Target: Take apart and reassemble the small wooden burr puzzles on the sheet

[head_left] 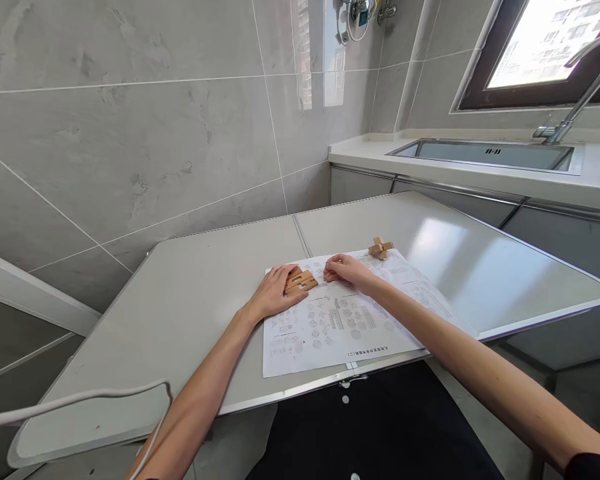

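Several notched wooden puzzle pieces [301,283] lie side by side on a printed instruction sheet [310,360]. My left hand [276,292] wraps round their left end, thumb along the near side and fingers over the far side. Just to the right of them, my right hand [349,269] rests low over the sheet with its fingers curled and pressed together. Whatever may be inside those fingers is hidden. Beyond my right hand, an assembled wooden interlocking puzzle [381,249] sits at the sheet's far right edge.
The sheet lies across the seam of a light folding table [220,267] with a metal edge. A white cable [80,398] crosses the front left. Grey tiled wall [180,147] rises behind; a counter with a sink [485,153] and faucet [575,107] stands at the right.
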`<state>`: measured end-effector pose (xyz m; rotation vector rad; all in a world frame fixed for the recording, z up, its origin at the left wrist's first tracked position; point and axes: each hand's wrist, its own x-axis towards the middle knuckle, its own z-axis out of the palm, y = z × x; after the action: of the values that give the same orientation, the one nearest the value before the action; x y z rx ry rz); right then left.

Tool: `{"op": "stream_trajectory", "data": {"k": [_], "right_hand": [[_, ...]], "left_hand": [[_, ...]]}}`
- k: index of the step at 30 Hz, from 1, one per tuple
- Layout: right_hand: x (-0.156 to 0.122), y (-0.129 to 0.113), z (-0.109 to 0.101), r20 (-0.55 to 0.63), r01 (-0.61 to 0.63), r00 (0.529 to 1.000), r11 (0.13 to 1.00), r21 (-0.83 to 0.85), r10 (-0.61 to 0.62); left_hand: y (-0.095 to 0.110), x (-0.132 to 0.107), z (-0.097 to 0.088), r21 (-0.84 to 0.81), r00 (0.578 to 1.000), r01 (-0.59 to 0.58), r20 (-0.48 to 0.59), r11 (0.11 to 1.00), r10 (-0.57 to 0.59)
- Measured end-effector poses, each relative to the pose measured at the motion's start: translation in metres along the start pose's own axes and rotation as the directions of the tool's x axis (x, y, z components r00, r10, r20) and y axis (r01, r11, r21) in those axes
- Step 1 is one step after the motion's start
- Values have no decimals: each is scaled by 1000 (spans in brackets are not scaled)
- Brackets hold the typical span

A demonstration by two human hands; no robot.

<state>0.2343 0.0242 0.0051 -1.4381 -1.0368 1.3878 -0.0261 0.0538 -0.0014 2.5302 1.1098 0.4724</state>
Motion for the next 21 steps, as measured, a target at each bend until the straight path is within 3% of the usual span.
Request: {"op": "stream_trajectory", "data": {"k": [10,18,21], "right_hand": [[6,5,8,-9,64,998,995,-77,-65],[4,4,17,-84,104,990,990,-97,-113],[6,10,22,-125,155,976,970,-187,-180]], "left_hand": [[-5,0,-3,9,1000,3,-10,1000,-3],[2,-2,-3,4,998,23,-60,1000,-22],[4,-3,-3,13,997,26,-77,1000,-25]]}}
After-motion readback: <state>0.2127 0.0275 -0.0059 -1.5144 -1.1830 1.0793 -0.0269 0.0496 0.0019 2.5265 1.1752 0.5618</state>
